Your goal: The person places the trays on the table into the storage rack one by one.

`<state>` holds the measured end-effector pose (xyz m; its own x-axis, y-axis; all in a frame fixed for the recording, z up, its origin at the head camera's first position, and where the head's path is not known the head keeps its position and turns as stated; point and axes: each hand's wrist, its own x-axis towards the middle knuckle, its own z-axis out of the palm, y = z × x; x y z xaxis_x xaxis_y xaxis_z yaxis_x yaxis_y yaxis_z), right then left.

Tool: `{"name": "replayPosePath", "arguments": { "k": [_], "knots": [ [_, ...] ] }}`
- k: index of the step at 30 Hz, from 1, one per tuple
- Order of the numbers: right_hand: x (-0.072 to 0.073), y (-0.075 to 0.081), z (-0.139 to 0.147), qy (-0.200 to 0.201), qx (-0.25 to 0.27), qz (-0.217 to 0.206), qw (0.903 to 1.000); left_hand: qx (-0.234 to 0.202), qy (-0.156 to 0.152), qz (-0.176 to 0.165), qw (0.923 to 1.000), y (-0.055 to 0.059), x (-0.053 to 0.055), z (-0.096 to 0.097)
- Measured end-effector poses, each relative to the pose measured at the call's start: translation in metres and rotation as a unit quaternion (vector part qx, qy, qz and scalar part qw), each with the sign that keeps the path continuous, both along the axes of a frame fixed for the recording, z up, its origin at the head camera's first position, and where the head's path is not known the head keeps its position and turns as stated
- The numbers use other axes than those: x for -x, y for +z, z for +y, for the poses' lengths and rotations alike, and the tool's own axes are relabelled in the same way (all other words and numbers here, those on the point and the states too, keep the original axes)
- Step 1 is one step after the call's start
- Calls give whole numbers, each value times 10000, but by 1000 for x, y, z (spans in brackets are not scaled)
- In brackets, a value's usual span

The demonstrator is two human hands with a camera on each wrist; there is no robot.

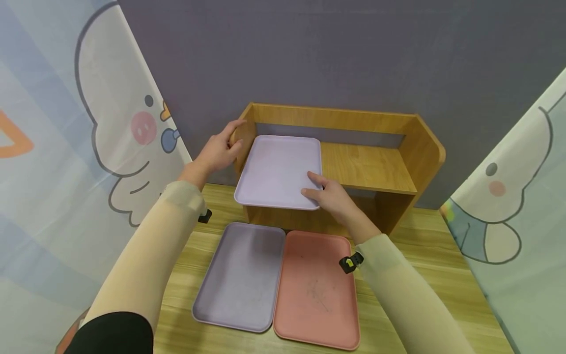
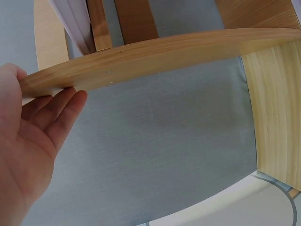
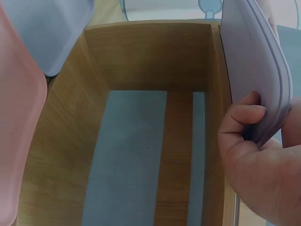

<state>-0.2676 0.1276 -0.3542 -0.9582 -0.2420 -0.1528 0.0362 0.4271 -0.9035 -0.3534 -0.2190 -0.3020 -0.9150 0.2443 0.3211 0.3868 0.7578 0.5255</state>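
Observation:
A pale lilac tray [image 1: 285, 167] lies over the left part of the wooden shelf's upper board, its near end jutting past the front edge. My right hand [image 1: 332, 197] grips its near right corner, the thumb on top; in the right wrist view, curled fingers [image 3: 242, 117] hold the underside of the tray [image 3: 251, 56]. At the shelf's left side panel [image 1: 245, 140], my left hand [image 1: 216, 151] holds the panel's edge. The left wrist view shows fingers [image 2: 66, 110] against the panel's outer face, with the thumb on the other side.
On the wood-grain table [image 1: 424, 250], a greyish purple tray [image 1: 245, 275] and a pink tray [image 1: 318, 290] lie side by side before the shelf. The shelf's right side panel [image 1: 422, 152] rises beyond the upper board [image 1: 364, 167]. A grey wall [image 1: 336, 54] stands behind; printed curtains [image 1: 119, 113] flank it.

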Motion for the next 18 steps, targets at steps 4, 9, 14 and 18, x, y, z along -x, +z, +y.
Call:
{"name": "replayPosePath", "arguments": {
  "k": [4, 9, 14, 18],
  "knots": [
    [7, 1, -5, -51, -40, 18, 10000, 43, 52, -9, 10000, 0, -1, 2],
    [10, 3, -12, -151, 57, 123, 9998, 62, 77, 50, 9999, 1, -2, 3],
    [11, 3, -17, -236, 163, 169, 9994, 66, 62, 83, 9999, 2, -2, 3],
    [13, 4, -19, -275, 131, 125, 9995, 83, 68, 95, 9999, 2, -2, 3]
  ]
}}
